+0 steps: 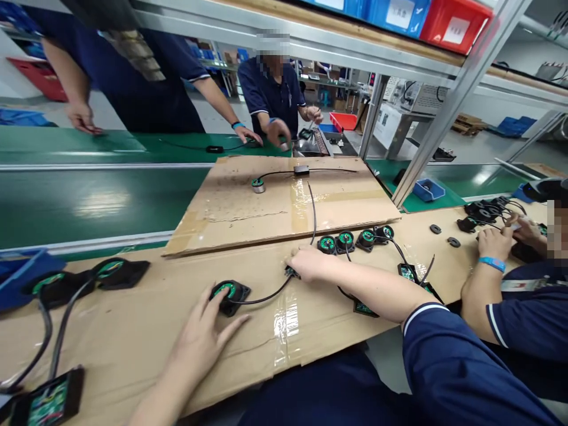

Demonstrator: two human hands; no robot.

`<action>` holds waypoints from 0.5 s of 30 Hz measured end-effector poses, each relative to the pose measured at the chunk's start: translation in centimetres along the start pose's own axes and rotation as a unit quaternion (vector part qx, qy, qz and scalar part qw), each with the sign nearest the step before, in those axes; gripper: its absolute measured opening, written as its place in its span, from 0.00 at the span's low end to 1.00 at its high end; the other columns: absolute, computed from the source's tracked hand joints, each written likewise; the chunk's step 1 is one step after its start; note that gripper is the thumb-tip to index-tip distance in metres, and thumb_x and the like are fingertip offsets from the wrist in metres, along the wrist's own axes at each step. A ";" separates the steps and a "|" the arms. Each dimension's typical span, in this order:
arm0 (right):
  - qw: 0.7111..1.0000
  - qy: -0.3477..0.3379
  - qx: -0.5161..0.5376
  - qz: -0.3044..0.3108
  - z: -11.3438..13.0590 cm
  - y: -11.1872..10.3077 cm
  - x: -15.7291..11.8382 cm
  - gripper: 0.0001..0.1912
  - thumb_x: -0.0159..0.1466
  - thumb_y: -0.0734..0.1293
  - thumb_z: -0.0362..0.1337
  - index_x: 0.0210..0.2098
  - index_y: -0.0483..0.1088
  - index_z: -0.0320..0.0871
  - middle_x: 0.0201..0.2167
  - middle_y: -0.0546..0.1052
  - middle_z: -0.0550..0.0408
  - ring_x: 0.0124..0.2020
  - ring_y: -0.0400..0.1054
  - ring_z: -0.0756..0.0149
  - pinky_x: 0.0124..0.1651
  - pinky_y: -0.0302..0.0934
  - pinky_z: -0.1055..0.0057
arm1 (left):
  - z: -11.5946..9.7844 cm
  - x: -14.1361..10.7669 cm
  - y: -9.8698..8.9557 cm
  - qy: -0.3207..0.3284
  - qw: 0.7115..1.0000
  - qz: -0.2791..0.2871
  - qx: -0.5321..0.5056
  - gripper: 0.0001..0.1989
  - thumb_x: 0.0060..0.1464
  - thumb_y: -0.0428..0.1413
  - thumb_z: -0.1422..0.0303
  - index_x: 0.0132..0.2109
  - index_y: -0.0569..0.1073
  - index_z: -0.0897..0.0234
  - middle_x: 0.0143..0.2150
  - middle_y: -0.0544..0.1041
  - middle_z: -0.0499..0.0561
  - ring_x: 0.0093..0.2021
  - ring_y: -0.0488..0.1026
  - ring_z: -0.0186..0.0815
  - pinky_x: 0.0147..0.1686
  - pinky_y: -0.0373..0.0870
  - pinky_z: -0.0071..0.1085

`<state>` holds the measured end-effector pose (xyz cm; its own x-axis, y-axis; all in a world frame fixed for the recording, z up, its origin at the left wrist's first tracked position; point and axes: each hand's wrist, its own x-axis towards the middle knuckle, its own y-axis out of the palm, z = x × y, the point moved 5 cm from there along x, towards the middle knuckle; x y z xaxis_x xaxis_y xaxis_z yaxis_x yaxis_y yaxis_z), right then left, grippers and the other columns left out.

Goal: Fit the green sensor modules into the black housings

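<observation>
A square-flanged black round housing with a green circuit board inside point(237, 291) lies on the cardboard-covered bench. My left hand point(202, 328) rests at its near left side, fingertips touching the green board and thumb stretched out apart. From the housing a black cable point(270, 296) curves to my right hand point(306, 263), whose fingers are closed on a small dark module with a circuit board point(291, 271). Most of that module is hidden by the fingers. Another length of cable point(315, 210) rises beyond the hand onto the raised cardboard sheet.
Several similar housings point(346, 240) stand right of my hand, with open circuit boxes point(364, 307) under my forearm. More housings point(118, 273) and a blue bin point(26, 275) lie left. A silver round part point(258, 186) sits on the raised cardboard point(239, 207). Co-workers work opposite and at right.
</observation>
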<state>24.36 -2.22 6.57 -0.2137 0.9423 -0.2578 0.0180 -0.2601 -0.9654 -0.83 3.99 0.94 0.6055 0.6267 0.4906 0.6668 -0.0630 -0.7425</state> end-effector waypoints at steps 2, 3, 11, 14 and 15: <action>1.000 -0.015 -0.007 -0.012 0.5 -1.0 0.2 0.15 0.59 0.68 0.29 0.46 0.73 0.37 0.45 0.77 0.40 0.48 0.71 0.52 0.53 0.64 0.60 | 0.2 0.5 -0.2 0.004 1.000 -0.006 0.022 0.31 0.59 0.52 0.43 0.57 0.70 0.61 0.62 0.69 0.62 0.60 0.70 0.56 0.62 0.67 0.55; 0.999 -0.025 -0.013 -0.021 1.0 -2.0 -0.2 0.14 0.59 0.69 0.30 0.45 0.73 0.37 0.44 0.78 0.40 0.47 0.72 0.51 0.53 0.64 0.60 | 0.3 0.7 -0.3 0.002 0.999 -0.010 0.033 0.28 0.61 0.51 0.45 0.54 0.72 0.62 0.59 0.71 0.62 0.58 0.72 0.54 0.60 0.69 0.53; 0.992 -0.061 0.056 -0.098 6.1 -9.9 -12.6 0.21 0.64 0.66 0.51 0.44 0.70 0.38 0.36 0.77 0.45 0.37 0.72 0.53 0.38 0.66 0.62 | -1.5 2.3 0.2 0.039 0.994 -0.089 0.041 0.17 0.60 0.59 0.54 0.46 0.73 0.64 0.47 0.77 0.58 0.47 0.77 0.47 0.51 0.76 0.45; 0.993 0.004 0.101 -0.059 6.0 -7.1 -15.8 0.23 0.65 0.65 0.53 0.44 0.70 0.39 0.35 0.77 0.46 0.33 0.73 0.55 0.34 0.66 0.63 | -3.5 4.4 2.3 0.087 0.994 -0.061 0.002 0.16 0.60 0.60 0.57 0.47 0.73 0.65 0.49 0.77 0.59 0.49 0.77 0.47 0.53 0.76 0.45; 0.992 0.032 0.114 -0.037 5.8 -5.3 -16.3 0.22 0.64 0.66 0.52 0.45 0.70 0.39 0.35 0.77 0.45 0.32 0.73 0.54 0.34 0.66 0.63 | -4.3 5.2 3.3 0.098 0.994 -0.045 -0.013 0.15 0.60 0.60 0.58 0.47 0.73 0.65 0.50 0.76 0.59 0.50 0.77 0.47 0.54 0.75 0.45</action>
<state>22.08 -17.46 16.16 -0.1436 0.9702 -0.1952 -0.2181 -0.2234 -0.9500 6.41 3.71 2.96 0.6145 0.4675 0.6355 0.7311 -0.0347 -0.6814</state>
